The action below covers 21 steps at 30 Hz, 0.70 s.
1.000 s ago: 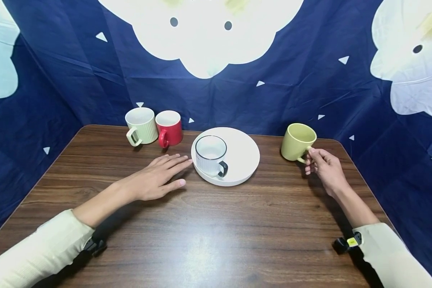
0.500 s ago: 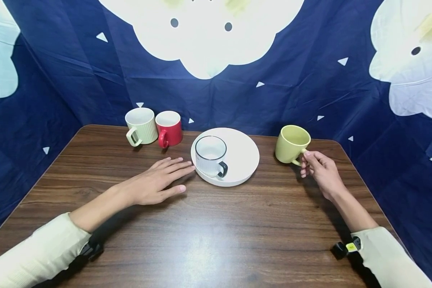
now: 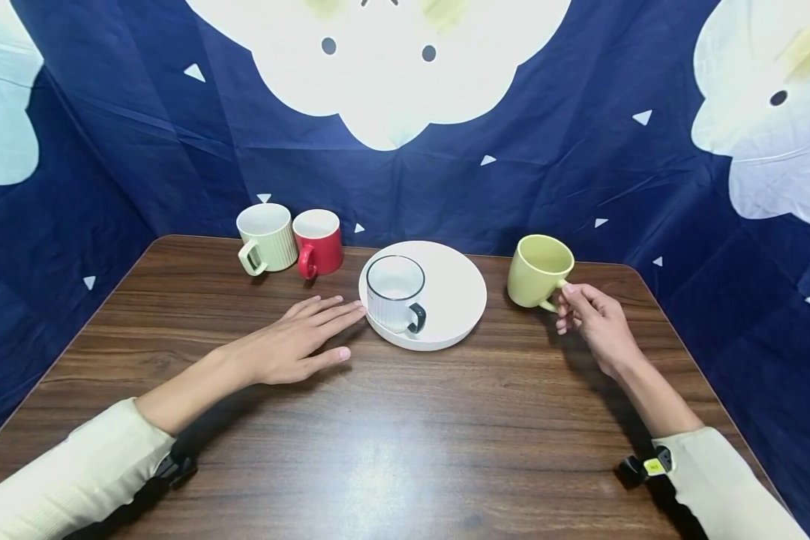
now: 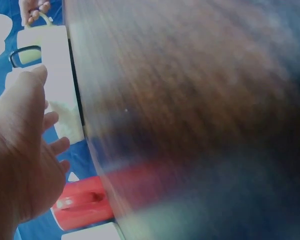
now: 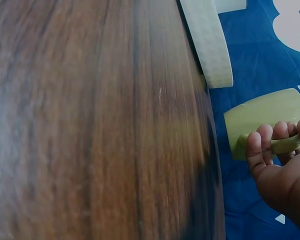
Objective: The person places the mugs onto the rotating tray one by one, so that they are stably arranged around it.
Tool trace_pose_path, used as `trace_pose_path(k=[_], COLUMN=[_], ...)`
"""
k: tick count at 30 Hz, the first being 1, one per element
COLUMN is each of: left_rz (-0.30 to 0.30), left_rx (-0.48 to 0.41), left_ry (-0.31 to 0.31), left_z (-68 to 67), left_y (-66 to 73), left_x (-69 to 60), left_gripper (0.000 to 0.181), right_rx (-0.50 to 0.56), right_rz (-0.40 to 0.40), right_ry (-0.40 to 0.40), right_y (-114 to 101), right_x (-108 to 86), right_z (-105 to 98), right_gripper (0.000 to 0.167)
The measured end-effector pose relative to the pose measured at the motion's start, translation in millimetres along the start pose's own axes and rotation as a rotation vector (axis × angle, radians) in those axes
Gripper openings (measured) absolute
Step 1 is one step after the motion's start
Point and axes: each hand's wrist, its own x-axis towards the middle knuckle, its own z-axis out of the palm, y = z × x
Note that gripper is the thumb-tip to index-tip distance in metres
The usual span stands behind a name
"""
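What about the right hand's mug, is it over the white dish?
No, the right hand holds the olive mug right of the dish.

Yellow-green mug (image 3: 535,279), red mug (image 3: 324,253), white tray (image 3: 451,300)

Worktop (image 3: 472,450) wood-grained, glossy. Yellow-green mug (image 3: 535,279) smooth, ceramic-looking. Red mug (image 3: 325,253) glossy. Pale green mug (image 3: 279,251) ribbed. White tray (image 3: 454,292) matt. Backdrop (image 3: 439,187) creased cloth.

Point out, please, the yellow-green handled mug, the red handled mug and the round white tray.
Yellow-green handled mug (image 3: 535,280): head view, outer wall.
Red handled mug (image 3: 324,253): head view, outer wall.
Round white tray (image 3: 454,291): head view, bare floor.
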Motion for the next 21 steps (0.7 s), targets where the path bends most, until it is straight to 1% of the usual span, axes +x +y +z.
trace_pose_path(k=[8, 11, 18, 21], left_rz=[-0.021, -0.025, -0.036, -0.041], left_rx=[0.008, 0.011, 0.009, 0.005], left_ry=[-0.01, -0.012, -0.029, -0.032], left_z=[0.2, -0.1, -2.1, -2.4], left_y=[-0.6, -1.0, 0.2, 0.5], left_x=[-0.6, -0.4, 0.1, 0.2], left_gripper=[0.071, 0.071, 0.071, 0.071], right_rx=[0.027, 0.018, -0.04, -0.039], right_rz=[-0.009, -0.015, -0.044, -0.046], right_ry=[-0.026, -0.028, -0.024, -0.028], right_y=[-1, -2, -1, -2], right_x=[-1.9, -2.8, -4.4, -4.5], right_z=[4, 7, 13, 16], right_gripper=[0.027, 0.028, 0.026, 0.026])
